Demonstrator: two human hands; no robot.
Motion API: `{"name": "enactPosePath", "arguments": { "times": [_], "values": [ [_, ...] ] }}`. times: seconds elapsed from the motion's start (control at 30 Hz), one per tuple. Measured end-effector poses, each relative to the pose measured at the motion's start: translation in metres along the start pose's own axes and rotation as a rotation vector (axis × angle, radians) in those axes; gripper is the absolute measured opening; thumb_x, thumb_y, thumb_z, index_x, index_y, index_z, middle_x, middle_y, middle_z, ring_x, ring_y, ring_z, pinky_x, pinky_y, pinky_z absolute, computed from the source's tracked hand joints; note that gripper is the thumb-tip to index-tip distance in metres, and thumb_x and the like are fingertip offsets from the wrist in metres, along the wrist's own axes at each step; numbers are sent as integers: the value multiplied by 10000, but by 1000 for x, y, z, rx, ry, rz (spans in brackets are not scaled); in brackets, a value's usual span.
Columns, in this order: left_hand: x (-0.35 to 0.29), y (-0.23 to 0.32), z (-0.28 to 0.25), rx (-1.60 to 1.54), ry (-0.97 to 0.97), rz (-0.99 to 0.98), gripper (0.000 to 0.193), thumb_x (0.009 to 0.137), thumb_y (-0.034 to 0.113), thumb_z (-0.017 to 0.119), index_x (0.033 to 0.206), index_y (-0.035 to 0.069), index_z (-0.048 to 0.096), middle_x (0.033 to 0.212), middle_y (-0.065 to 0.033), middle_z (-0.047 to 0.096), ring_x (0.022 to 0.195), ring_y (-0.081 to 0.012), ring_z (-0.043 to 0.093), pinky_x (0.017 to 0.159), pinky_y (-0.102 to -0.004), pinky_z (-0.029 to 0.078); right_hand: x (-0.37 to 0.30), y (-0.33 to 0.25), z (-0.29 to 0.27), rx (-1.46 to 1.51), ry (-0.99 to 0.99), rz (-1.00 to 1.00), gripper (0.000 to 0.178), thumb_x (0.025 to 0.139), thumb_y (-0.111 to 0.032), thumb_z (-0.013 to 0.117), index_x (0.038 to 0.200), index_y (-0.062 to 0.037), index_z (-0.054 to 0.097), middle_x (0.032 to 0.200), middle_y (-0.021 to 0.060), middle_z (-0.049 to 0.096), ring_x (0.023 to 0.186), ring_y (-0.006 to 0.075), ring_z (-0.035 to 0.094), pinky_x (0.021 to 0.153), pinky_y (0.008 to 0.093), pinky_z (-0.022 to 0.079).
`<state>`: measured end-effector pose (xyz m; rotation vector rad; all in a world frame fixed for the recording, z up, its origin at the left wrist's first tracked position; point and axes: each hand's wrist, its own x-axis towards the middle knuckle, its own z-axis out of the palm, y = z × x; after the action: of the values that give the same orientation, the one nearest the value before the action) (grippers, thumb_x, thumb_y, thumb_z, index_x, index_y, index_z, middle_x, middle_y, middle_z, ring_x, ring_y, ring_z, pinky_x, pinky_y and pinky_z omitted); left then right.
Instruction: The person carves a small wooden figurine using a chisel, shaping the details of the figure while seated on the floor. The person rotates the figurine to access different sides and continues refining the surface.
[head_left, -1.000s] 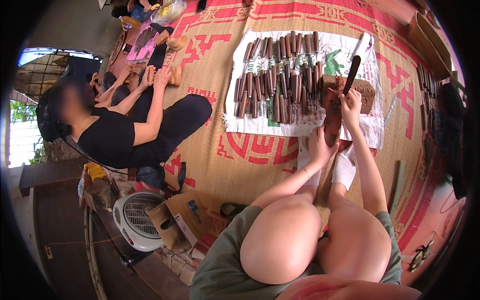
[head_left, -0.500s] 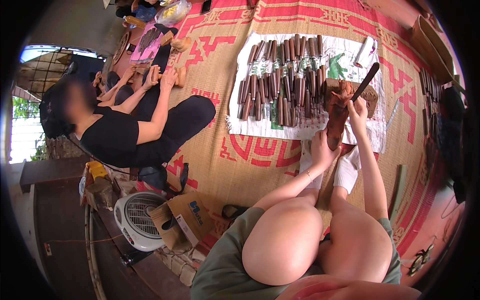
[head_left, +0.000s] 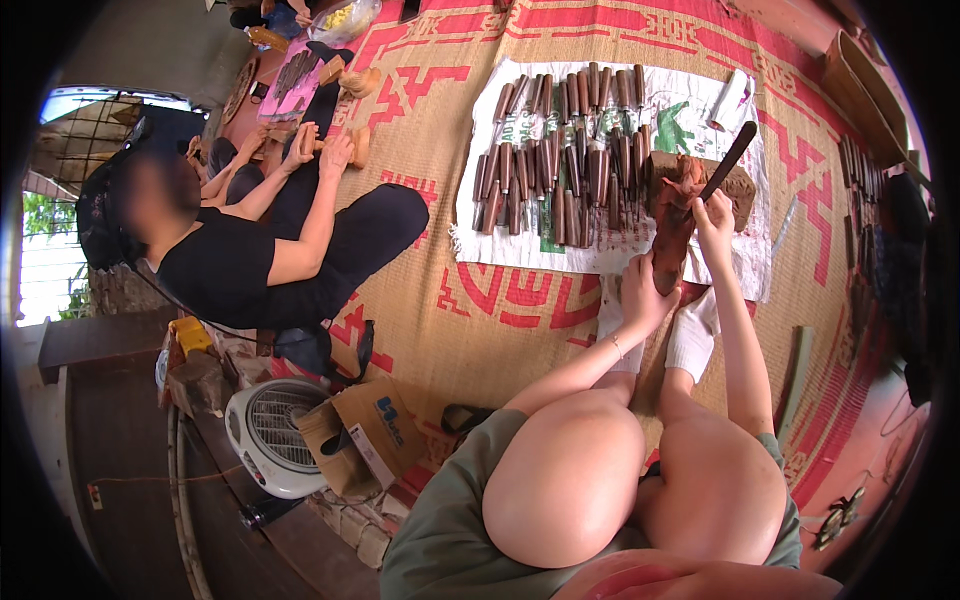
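Observation:
A reddish-brown carved wooden piece [head_left: 673, 235] stretches from my lap side up to a brown wooden block [head_left: 738, 192] and leans on it. My left hand [head_left: 648, 290] is closed around its near end. My right hand [head_left: 713, 216] grips a long, dark, slim tool [head_left: 733, 160], which looks like a file and slants up to the right. The lower end of that tool, at the carving, is partly hidden by my fingers. Left of the block, several carving tools with brown wooden handles [head_left: 545, 165] lie in rows on a white printed sheet [head_left: 610, 262].
My socked feet [head_left: 692, 335] flank the work on a red-and-tan mat [head_left: 420, 290]. On the left a co-worker [head_left: 235, 255] handles a pale wooden piece [head_left: 358, 147]. A fan heater [head_left: 275, 435] and a cardboard box [head_left: 365, 440] stand lower left. More tools [head_left: 860, 180] lie far right.

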<state>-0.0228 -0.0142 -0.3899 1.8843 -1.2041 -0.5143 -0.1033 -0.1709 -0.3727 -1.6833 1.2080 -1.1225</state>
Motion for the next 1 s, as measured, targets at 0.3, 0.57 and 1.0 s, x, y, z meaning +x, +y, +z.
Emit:
{"name": "enactPosePath", "arguments": {
  "times": [0.3,0.57,1.0],
  "values": [
    [2,2,-1,0,-6,-8,761,625,201,799,1249,-12,421,1150,-206,488,1053,-401,484,896,-476,404,5,9,-2,-153,30,-47,150,852,-142,665,930,-14,670,1081,113,627,1078,294,495,938,388,403],
    [2,3,0,-7,-23,-30,749,629,210,802,1242,4,426,1139,-206,497,1059,-403,484,897,-481,404,7,17,2,-147,77,-71,126,878,-124,643,964,-44,688,1031,82,651,1044,255,516,934,364,402],
    [3,4,0,-7,-25,-10,769,634,198,792,1266,-17,409,1170,-214,479,1068,-405,475,914,-480,400,9,13,-7,-13,101,-47,90,901,-104,626,901,-18,649,932,49,585,957,184,511,799,300,440]
  ]
}}
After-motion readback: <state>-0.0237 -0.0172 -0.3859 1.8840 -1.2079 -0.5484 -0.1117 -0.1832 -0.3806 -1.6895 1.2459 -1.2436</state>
